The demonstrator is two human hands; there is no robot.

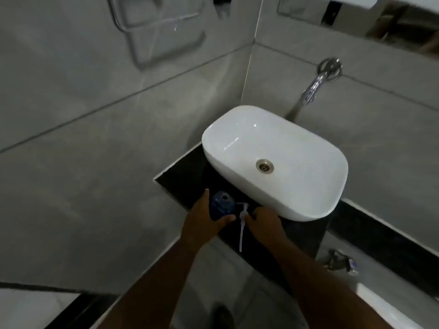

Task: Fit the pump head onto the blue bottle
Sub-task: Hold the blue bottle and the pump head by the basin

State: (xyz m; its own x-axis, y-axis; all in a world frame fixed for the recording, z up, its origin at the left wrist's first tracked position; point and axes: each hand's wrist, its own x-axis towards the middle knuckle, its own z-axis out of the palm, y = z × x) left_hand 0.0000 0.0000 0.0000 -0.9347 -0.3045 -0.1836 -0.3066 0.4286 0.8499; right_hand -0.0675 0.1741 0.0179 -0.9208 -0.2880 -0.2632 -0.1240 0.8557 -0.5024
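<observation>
Dark worktop (180,184) beside the basin (306,207): left hand (204,222) grips the blue bottle (221,204), label unreadable; right hand (263,223) pinches the pump head (242,213), fingers hiding its collar.

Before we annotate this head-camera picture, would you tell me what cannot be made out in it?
- Blue plastic bottle: its lower body and base, wrapped by the left hand.
- White pump head: its collar and thread, too small and partly behind the right hand.
- The bottle's contents: too dark to tell.
- Chrome wall tap: blurred.
- Fittings below the black counter: blurred, unidentifiable.
</observation>
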